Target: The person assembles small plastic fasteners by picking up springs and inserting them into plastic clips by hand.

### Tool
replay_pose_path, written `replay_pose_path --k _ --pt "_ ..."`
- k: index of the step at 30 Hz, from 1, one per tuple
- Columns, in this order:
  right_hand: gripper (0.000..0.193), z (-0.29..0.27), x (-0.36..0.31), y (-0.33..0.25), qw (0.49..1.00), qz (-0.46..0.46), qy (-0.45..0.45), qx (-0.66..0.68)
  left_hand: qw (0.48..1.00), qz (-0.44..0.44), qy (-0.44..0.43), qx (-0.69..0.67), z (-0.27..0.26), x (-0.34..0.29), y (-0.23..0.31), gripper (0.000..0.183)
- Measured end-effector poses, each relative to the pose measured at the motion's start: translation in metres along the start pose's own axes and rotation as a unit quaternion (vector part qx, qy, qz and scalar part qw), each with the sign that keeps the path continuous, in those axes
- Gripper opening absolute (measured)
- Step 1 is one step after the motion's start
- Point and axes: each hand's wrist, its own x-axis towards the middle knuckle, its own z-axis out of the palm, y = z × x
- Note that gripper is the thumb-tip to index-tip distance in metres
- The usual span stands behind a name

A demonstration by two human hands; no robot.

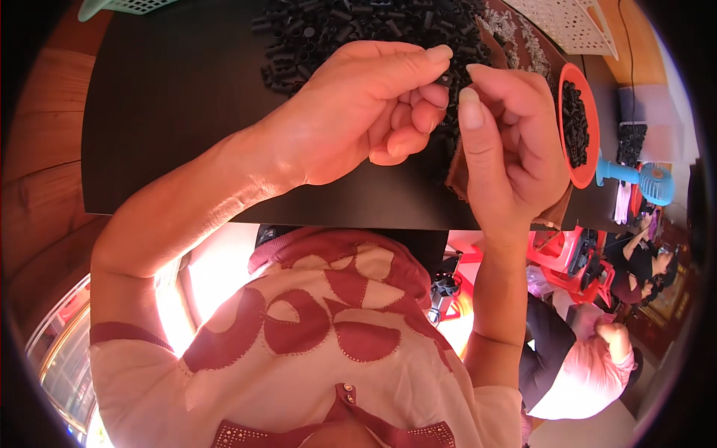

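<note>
Fingers of your left hand (358, 97) are bent, and its thumb and forefinger look closed on a small black piece (444, 79), of which only a little shows. This piece is at the very tips, just beside your right hand (515, 149). There the thumb and the forefinger stand apart with a narrow gap, pointing toward the left hand; you cannot tell if something tiny is between them.

Under your hands is a dark brown table (187, 82). Near your right wrist a brown cloth (461, 179) lies on it. To the right of that hand you have an orange-red bowl (592, 123), holding many short black pieces (574, 127). Beyond your hands spreads a heap of black tubular parts (358, 26), and to its right lie small clear pieces (534, 52). Farther, a white perforated basket (560, 22) stands at the right and a pale green basket (127, 6) at the left; their insides are mostly out of view. Beyond the bowl you see a blue fan (656, 184).
</note>
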Motion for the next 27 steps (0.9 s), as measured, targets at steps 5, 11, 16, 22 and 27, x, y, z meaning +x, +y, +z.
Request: replay_pose_path --k 5,11,16,22,27 --pt "0.01 -0.008 0.006 0.003 0.993 0.041 -0.113 0.011 0.999 0.03 -0.014 0.028 -0.003 0.004 0.001 0.035" --pt "0.007 -0.003 0.022 -0.015 0.982 0.153 -0.093 0.066 0.998 -0.037 0.02 -0.038 0.001 -0.002 0.005 0.04" --pt "0.006 -0.026 0.02 -0.007 0.979 0.126 -0.161 -0.012 0.997 0.055 0.0 -0.048 -0.006 -0.003 0.017 0.035" --pt "0.007 -0.042 -0.005 -0.008 0.937 0.153 -0.291 -0.115 0.985 0.153 -0.083 -0.006 -0.022 0.01 0.019 0.027" --pt "0.01 -0.036 -0.001 0.009 0.946 0.062 -0.277 -0.157 0.98 0.164 -0.109 -0.016 -0.032 0.015 0.022 0.027"
